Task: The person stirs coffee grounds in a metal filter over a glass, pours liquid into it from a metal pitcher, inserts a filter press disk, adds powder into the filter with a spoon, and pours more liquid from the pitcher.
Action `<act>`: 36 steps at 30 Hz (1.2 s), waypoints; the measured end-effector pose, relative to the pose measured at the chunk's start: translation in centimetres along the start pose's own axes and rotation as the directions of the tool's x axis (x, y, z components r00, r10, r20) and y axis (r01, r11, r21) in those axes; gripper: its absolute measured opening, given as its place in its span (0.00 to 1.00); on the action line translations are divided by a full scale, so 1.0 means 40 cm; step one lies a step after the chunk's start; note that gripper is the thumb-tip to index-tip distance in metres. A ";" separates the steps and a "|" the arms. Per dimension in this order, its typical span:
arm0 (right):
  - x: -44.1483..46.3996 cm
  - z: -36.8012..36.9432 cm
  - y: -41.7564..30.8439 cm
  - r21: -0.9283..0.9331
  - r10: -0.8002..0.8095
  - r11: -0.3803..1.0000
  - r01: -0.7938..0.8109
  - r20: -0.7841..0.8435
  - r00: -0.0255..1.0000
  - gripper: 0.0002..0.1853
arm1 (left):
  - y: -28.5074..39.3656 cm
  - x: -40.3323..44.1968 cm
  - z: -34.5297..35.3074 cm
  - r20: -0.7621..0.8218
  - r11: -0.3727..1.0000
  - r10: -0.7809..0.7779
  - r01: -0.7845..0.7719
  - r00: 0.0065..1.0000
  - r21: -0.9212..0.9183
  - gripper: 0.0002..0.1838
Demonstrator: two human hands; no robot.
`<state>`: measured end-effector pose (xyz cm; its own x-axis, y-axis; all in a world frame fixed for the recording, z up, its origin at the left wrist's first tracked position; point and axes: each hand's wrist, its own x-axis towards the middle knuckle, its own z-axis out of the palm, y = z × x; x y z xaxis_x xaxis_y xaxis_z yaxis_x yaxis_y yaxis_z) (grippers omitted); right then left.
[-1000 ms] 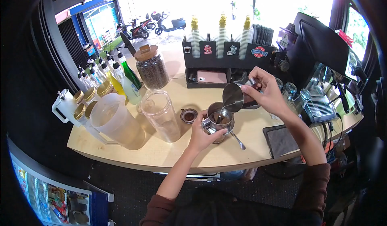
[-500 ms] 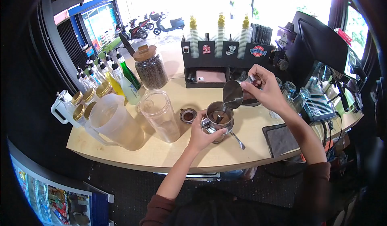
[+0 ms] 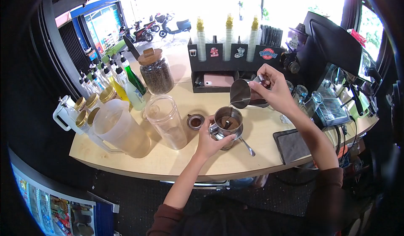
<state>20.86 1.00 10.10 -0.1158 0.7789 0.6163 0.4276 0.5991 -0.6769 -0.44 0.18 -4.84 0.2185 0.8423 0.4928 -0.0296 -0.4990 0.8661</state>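
Observation:
My left hand (image 3: 211, 142) is wrapped round the side of a metal drip filter cup (image 3: 227, 124), which sits upright with brown contents inside. Above and to its right, my right hand (image 3: 273, 87) grips a metal pitcher (image 3: 240, 94) by its handle. The pitcher is tilted left, and a thin stream runs from its lip into the filter cup. A spoon (image 3: 248, 147) lies at the right of the cup. Left of my left hand stands a small metal dish (image 3: 195, 121) with dark brown contents.
Left on the wooden counter (image 3: 189, 164) stand a clear tumbler (image 3: 167, 122), a frosted jug (image 3: 120, 128), a bean jar (image 3: 156, 72) and pump bottles. A cup holder (image 3: 214, 57) is behind. Right are a black cloth (image 3: 292, 146), glasses and an espresso machine (image 3: 332, 103).
The pitcher in my right hand has risen slightly and its tilt has eased, with a thinner stream now. The liquid in the filter cup looks higher. My left hand stays on the cup.

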 end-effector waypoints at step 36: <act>-0.344 0.009 0.333 0.138 0.277 0.960 -0.242 -0.565 0.778 0.05 | -0.008 -0.001 -0.003 -0.008 0.997 0.023 -0.022 1.000 0.081 0.37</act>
<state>27.82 -1.67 -7.53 0.5345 0.6671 0.5189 0.3149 0.4126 -0.8548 -0.56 0.32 -5.12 0.2104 0.8322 0.5130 0.0442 -0.5323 0.8454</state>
